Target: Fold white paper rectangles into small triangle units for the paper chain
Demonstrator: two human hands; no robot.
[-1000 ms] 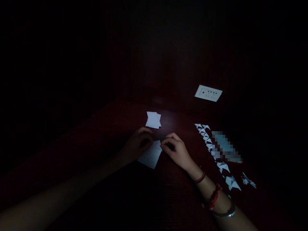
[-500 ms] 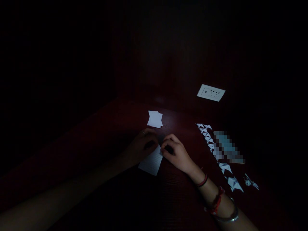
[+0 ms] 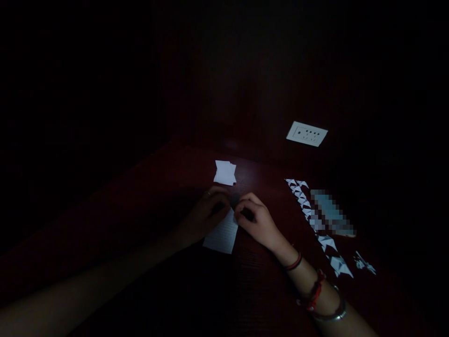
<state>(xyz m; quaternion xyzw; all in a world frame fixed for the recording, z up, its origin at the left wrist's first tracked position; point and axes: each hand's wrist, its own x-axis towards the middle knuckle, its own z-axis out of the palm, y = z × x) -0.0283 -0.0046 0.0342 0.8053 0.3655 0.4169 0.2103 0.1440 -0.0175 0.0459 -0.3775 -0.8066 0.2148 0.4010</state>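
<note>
The scene is very dark. A white lined paper slip [image 3: 222, 236] lies on a dark red-brown table [image 3: 147, 196]. My left hand [image 3: 206, 213] and my right hand [image 3: 254, 222] meet at the slip's far edge, fingers curled and pinching it, close together. A ring shows on my left hand. My right wrist wears red thread bands and a metal bangle [image 3: 328, 313]. A small stack of white paper pieces [image 3: 225, 172] lies just beyond my hands.
A row of several folded white paper triangles [image 3: 315, 220] runs along the table's right side, beside a blurred-out oblong object [image 3: 331, 213]. More small folded bits [image 3: 364, 263] lie further right. A white socket plate [image 3: 306, 134] sits on the dark wall behind.
My hands have drawn closer together over the slip's far edge, and the slip has turned slightly and sits a little nearer me. The rest has not moved.
</note>
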